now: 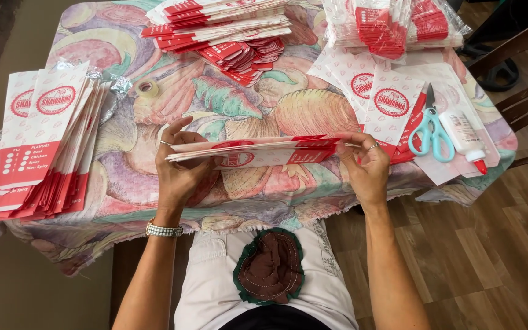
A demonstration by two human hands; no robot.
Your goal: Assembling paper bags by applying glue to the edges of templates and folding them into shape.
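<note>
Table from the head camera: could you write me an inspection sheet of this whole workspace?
Surface: table under a cloth printed with shells.
Job's things: flat stack of red-and-white paper bags, held level above the table.
Clutter: bag pile at left; folded pile at the back; wrapped bundles; loose bags at right; tape roll; scissors; glue bottle.
Grippers: left hand and right hand each grip one end of the stack.
Cables: nothing seen.
Surroundings: wooden floor; wooden chair.
</note>
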